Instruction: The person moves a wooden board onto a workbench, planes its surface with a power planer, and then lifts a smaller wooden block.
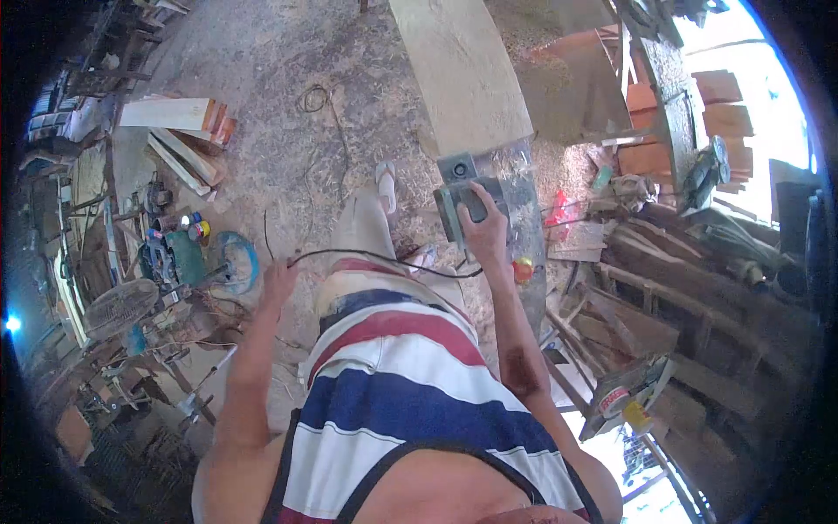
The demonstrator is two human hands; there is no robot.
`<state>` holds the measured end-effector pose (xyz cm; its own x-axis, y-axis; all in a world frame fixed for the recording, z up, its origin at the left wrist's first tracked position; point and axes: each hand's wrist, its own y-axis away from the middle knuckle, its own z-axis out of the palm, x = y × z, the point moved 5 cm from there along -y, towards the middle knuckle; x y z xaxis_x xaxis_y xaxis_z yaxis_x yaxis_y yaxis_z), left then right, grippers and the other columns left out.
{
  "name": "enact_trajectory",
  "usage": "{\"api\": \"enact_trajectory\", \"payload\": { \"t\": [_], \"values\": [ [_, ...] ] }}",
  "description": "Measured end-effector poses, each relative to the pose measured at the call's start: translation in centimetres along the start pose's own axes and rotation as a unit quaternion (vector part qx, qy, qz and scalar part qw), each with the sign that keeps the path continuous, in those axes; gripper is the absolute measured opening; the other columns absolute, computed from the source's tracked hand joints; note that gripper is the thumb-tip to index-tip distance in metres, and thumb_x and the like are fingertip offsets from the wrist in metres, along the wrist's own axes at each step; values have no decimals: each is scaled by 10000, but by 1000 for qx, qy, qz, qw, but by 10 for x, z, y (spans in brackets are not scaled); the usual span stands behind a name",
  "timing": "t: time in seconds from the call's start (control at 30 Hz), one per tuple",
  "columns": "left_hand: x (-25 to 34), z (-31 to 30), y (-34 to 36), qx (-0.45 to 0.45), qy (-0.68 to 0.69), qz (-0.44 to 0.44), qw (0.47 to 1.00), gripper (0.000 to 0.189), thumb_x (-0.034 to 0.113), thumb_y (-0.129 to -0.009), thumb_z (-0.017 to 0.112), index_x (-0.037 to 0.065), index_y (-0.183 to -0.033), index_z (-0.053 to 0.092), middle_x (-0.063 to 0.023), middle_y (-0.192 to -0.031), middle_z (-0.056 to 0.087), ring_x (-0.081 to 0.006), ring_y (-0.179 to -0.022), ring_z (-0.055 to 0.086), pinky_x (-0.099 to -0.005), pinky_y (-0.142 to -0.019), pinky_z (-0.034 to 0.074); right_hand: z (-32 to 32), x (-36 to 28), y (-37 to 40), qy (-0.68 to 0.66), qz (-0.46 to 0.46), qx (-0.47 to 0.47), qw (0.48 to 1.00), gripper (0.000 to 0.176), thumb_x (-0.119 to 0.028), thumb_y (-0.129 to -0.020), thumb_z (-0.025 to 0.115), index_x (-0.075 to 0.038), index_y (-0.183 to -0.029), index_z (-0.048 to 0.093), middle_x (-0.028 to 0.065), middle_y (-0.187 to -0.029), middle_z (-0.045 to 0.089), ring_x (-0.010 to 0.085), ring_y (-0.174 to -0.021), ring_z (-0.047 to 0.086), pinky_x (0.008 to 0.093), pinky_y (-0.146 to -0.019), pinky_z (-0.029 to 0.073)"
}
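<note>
My right hand point(485, 229) is wrapped round the handle of a dark power tool point(454, 210), which rests at the near end of a long pale board point(476, 87) on a narrow bench point(526, 210). A black cable point(384, 255) runs from the tool across my front to my left hand point(279, 278), whose fingers are closed on it. The cable's far part hangs down beyond my left hand. A small red and yellow round item point(523, 270) lies on the bench near my right wrist.
Cut boards point(175, 113) lie on the floor at the upper left. A standing fan point(122, 308) and a blue ring point(237, 262) are at the left. Stacked timber point(690, 297) fills the right side. A loose cord point(314, 99) lies on the floor ahead.
</note>
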<state>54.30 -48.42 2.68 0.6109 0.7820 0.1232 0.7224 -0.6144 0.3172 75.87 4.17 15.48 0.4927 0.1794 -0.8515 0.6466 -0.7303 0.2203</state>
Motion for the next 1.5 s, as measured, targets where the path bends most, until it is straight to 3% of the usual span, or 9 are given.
{"api": "enact_trajectory", "payload": {
  "t": [0.2, 0.4, 0.63, 0.8, 1.03, 1.13, 1.23, 1.37, 1.5],
  "values": [
    [21, 48, -9, -180, 252, -242, 920, 450, 421, -1012, 580, 45, -908, 805, -250, -906, 785, -390, -889, 778, -510, -834, 596, 28, -38, -89, -26, -10, 0, 1000, 497, -112, -950, 770, -55, -1434, 677, 196, -1207, 799, 233, -1098, 774, 365, -989, 588],
    [27, 1, -81, -156, 397, -347, 835, 531, 472, -1028, 550, 25, -873, 791, -160, -588, 684, -280, -615, 737, -413, -686, 580, 89, -112, -270, 18, -23, -7, 1000, 520, -209, -935, 805, -45, -1414, 690, 248, -1138, 795, 309, -1095, 787, 385, -932, 602],
    [-12, -14, -198, -112, 486, -331, 801, 589, 536, -1087, 519, 12, -953, 751, -110, -635, 680, -209, -549, 648, -370, -537, 502, 182, -237, -546, 57, -186, 13, 981, 591, -447, -938, 774, 27, -1289, 724, 271, -1155, 778, 433, -1098, 755, 492, -951, 601],
    [5, -74, -279, -113, 496, -330, 795, 509, 487, -1077, 571, 13, -996, 738, -105, -693, 705, -172, -507, 615, -338, -481, 467, 221, -271, -643, 96, -246, 12, 964, 392, -412, -1008, 632, -77, -1073, 826, 190, -1040, 819, 335, -984, 794, 455, -832, 607],
    [-42, -31, -224, -160, 513, -397, 744, 579, 558, -1111, 537, 11, -1068, 721, -123, -714, 714, -159, -493, 619, -322, -465, 480, 190, -206, -532, 67, -51, -3, 996, 562, -451, -934, 767, -56, -1331, 723, 268, -1070, 782, 431, -1017, 765, 494, -896, 608],
    [-68, 12, -180, -156, 513, -375, 756, 567, 541, -1119, 528, 13, -1053, 724, -132, -728, 720, -179, -504, 635, -340, -478, 501, 131, -156, -380, -17, -83, 14, 996, 524, -362, -921, 795, -115, -1374, 706, 250, -926, 775, 410, -896, 770, 497, -816, 606],
    [-47, 7, -149, -178, 494, -384, 760, 534, 509, -1117, 531, 16, -1045, 724, -141, -740, 727, -203, -525, 655, -354, -499, 522, 79, -113, -241, -2, -1, -22, 1000, 502, -213, -962, 769, -94, -1435, 649, 250, -1162, 767, 396, -933, 774, 459, -862, 600],
    [7, -19, -137, -167, 353, -272, 880, 574, 516, -1113, 524, 8, -1033, 780, -185, -792, 754, -220, -604, 698, -385, -564, 545, 22, -54, -84, 39, 49, -30, 998, 540, -155, -953, 780, -45, -1460, 631, 259, -1383, 709, 408, -1274, 704, 425, -1055, 558],
    [-30, 53, -141, -100, 196, -140, 965, 667, 572, -1108, 487, -10, -1044, 806, -183, -762, 742, -225, -644, 704, -415, -633, 543, 6, -24, -27, -14, 59, -24, 998, 548, -158, -950, 773, -81, -1474, 632, 285, -1378, 702, 408, -1273, 705, 446, -1041, 567]
  ]
}}
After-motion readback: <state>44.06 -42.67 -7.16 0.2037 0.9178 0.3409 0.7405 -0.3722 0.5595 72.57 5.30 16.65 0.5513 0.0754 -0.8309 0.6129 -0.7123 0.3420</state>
